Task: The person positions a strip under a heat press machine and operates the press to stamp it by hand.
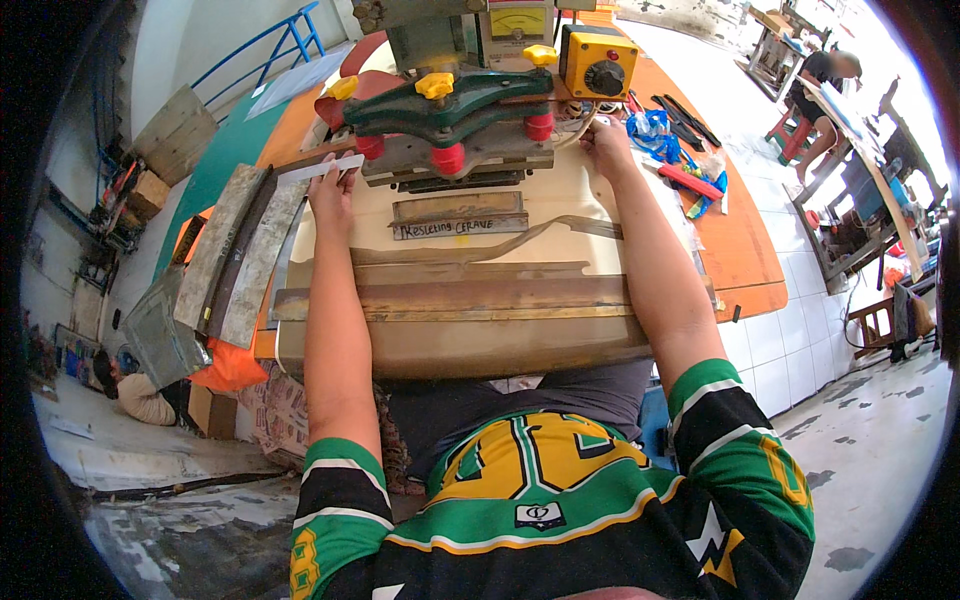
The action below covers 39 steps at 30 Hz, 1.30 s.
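My left hand pinches a flat white strip at the left side of a press machine. The machine's dark green arm carries yellow knobs and red feet above a dark metal plate. On the machine's right, below a yellow control box with a black dial, my right hand is closed. What its fingers hold is too small to make out. Between my forearms, a metal bar with handwriting lies on the cream work surface.
Brown strips and a long metal bar cross the near part of the surface. Metal plates lean at the left beside an orange bag. Blue and red plastic pieces lie at the right. A person sits at a far-right bench.
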### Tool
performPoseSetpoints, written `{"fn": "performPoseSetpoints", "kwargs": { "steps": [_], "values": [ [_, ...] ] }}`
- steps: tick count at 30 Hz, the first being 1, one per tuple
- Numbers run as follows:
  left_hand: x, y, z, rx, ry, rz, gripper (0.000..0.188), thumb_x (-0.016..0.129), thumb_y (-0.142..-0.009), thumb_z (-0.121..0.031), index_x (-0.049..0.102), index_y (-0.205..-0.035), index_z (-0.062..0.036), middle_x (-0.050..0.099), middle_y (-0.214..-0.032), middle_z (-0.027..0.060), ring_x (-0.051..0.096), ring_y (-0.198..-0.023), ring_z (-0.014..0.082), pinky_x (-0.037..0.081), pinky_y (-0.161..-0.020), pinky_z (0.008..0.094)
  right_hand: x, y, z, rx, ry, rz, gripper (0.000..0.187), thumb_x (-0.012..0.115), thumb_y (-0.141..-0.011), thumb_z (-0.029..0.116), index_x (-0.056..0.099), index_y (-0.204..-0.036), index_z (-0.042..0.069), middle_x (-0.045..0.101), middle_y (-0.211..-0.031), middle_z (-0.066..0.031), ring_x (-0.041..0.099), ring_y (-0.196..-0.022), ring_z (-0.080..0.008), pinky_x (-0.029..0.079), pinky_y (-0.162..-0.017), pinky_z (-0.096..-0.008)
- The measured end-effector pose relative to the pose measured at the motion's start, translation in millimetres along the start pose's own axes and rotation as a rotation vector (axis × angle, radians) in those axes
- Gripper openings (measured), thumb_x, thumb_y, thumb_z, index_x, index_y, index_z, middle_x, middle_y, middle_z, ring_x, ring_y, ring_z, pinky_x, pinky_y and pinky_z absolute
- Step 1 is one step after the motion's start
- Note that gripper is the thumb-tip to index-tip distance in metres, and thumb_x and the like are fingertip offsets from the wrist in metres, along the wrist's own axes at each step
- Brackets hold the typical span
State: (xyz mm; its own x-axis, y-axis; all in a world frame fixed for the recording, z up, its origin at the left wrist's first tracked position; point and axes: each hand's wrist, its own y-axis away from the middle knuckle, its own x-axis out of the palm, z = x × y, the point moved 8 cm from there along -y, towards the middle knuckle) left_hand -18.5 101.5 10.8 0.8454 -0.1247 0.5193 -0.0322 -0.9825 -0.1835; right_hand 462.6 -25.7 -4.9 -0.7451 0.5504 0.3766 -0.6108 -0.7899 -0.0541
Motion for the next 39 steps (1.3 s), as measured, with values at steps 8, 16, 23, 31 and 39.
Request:
{"fn": "performPoseSetpoints", "kwargs": {
  "steps": [8,16,23,31,39],
  "values": [
    [-7.9,-2.6,4.4,-0.034,0.026,-0.044,0.033,0.046,-0.089,-0.008,0.039,-0.12,0.0001,0.059,-0.107,0.0153,0.06,-0.088,0.0185,0.045,-0.069,0.0217,-0.3,-12.9,-6.5,0.005,0.067,0.086,0.015,0.053,-0.084,0.013,0.054,-0.094,0.002,0.061,-0.079,-0.0077,0.057,-0.058,-0.0147,0.046,-0.051,-0.0259],
    [-6.7,-3.3,7.3,-0.025,0.007,-0.025,0.034,0.047,-0.087,-0.007,0.038,-0.119,0.0024,0.058,-0.107,0.0188,0.06,-0.087,0.0186,0.046,-0.071,0.0224,2.4,-7.1,-3.1,-0.015,0.033,0.096,0.016,0.053,-0.082,0.013,0.055,-0.092,0.001,0.061,-0.077,-0.0079,0.057,-0.058,-0.0145,0.045,-0.051,-0.0262],
    [-9.7,1.2,6.2,-0.044,0.009,-0.044,0.034,0.05,-0.086,-0.006,0.039,-0.118,0.0022,0.058,-0.106,0.017,0.059,-0.085,0.0169,0.046,-0.069,0.0231,12.2,11.2,6.1,-0.019,0.122,0.043,0.017,0.057,-0.079,0.013,0.055,-0.092,0.002,0.06,-0.075,-0.0056,0.057,-0.058,-0.0135,0.045,-0.048,-0.0277],
    [-2.6,-3.6,11.3,-0.047,-0.095,-0.023,0.027,0.055,-0.085,-0.01,0.05,-0.11,-0.001,0.058,-0.093,0.0058,0.055,-0.079,0.0123,0.045,-0.066,0.0247,5.2,0.4,2.2,-0.037,0.126,0.06,0.016,0.055,-0.081,0.015,0.051,-0.092,0.004,0.06,-0.073,-0.0065,0.058,-0.055,-0.0144,0.044,-0.045,-0.0262],
    [-9.5,-4.2,12.1,-0.073,-0.147,-0.094,0.027,0.058,-0.083,-0.01,0.05,-0.108,-0.0019,0.058,-0.089,0.0036,0.056,-0.078,0.0118,0.045,-0.067,0.0257,10.6,6.3,4.2,-0.012,0.213,0.066,0.02,0.056,-0.082,0.021,0.051,-0.092,0.004,0.058,-0.069,-0.0067,0.057,-0.052,-0.0149,0.045,-0.043,-0.0284]
  ]
}}
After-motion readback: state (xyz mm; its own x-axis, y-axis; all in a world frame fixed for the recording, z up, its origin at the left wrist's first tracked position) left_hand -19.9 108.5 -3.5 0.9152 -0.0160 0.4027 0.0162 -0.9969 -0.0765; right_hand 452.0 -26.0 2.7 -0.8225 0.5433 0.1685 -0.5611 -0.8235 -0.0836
